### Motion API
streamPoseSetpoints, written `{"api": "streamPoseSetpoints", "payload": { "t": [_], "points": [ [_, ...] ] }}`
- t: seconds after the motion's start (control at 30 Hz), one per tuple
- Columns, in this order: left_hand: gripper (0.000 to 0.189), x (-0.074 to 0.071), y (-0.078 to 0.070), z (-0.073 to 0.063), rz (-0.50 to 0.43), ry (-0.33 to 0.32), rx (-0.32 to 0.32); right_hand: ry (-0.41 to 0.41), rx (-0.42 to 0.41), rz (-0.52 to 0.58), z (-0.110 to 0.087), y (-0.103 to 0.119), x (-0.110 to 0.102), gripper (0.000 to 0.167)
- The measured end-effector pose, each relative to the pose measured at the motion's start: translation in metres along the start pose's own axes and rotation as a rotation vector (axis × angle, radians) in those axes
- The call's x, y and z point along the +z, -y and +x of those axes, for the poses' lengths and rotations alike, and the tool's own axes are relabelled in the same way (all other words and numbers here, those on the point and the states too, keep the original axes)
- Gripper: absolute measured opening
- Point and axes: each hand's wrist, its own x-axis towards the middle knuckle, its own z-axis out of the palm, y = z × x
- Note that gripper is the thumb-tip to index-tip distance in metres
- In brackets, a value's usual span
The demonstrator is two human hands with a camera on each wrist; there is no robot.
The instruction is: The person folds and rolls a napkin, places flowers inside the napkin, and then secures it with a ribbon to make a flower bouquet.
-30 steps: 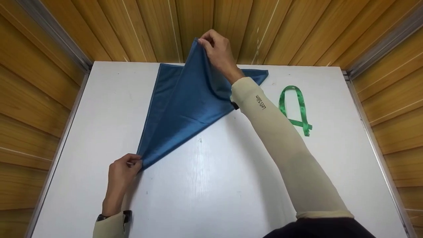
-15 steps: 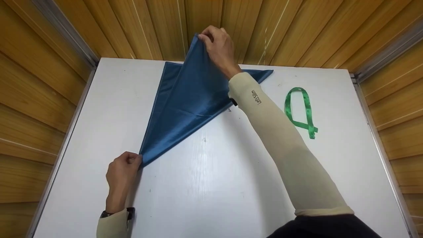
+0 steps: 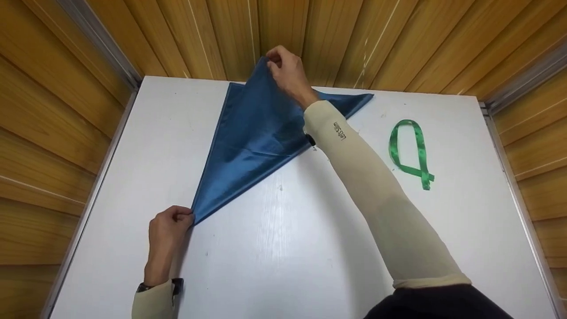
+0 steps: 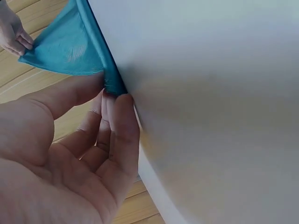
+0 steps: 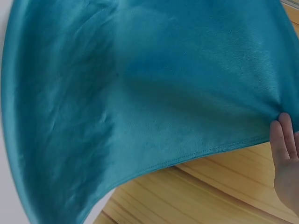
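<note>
A shiny blue cloth lies folded diagonally into a triangle at the back of the white table. Its near left corner is pinched between the thumb and fingers of my left hand, seen close up in the left wrist view with the cloth corner at the fingertips. My right hand grips the upper layer's far corner, raised past the table's back edge. In the right wrist view the lifted cloth spreads wide, and part of the right hand shows at the right edge.
On the right of the table lies a green ribbon in a loop with its ends crossed. Wood-plank walls stand behind and at both sides. The right sleeve passes over the table and covers part of the cloth.
The raised corner has come down somewhat, and the upper layer now covers more of the lower layer along the left edge. The left hand keeps its pinch. The head view has shifted slightly.
</note>
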Motion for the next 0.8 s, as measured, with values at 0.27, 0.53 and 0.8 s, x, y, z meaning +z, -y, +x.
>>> {"api": "streamPoseSetpoints", "payload": {
  "t": [0.27, 0.53, 0.8],
  "points": [
    [0.010, 0.004, -0.003, 0.001, 0.000, 0.016, -0.013, 0.140, 0.120, 0.039, 0.005, -0.005, 0.004, 0.044],
    [0.012, 0.009, -0.005, -0.001, 0.019, 0.003, 0.025, 0.153, 0.214, 0.188, 0.007, -0.017, 0.012, 0.055],
    [0.020, 0.010, -0.007, -0.001, 0.011, 0.026, -0.013, 0.196, 0.270, 0.324, 0.008, -0.019, 0.017, 0.060]
  ]
}}
